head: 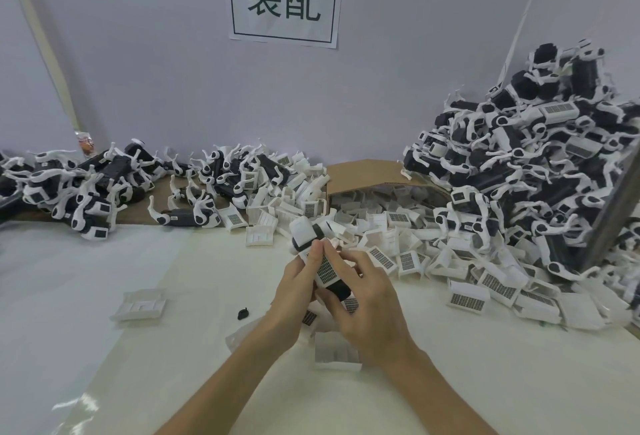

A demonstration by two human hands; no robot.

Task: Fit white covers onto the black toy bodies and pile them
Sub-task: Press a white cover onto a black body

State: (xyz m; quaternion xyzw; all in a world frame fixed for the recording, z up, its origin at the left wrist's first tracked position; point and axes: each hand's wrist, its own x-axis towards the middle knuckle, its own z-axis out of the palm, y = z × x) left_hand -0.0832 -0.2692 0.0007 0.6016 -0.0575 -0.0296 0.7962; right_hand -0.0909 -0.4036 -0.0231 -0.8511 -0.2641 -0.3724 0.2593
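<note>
A black toy body (337, 287) with white legs is held up at the middle of the table. A white cover (325, 270) with a dark grid label lies along its top. My left hand (292, 299) grips the body from the left, fingers up against the cover. My right hand (367, 299) holds it from the right, fingers pressing on the cover. A heap of loose white covers (408, 251) spreads behind and to the right. A tall pile of black-and-white toys (540, 157) rises at the right. More toy bodies (114, 178) lie along the back left.
An open cardboard box (363, 175) lies on its side behind the covers. Single white covers lie at the left (140, 305) and under my wrists (336, 353). A small black part (243, 312) sits on the white sheet. A grey post (613, 213) leans at the right.
</note>
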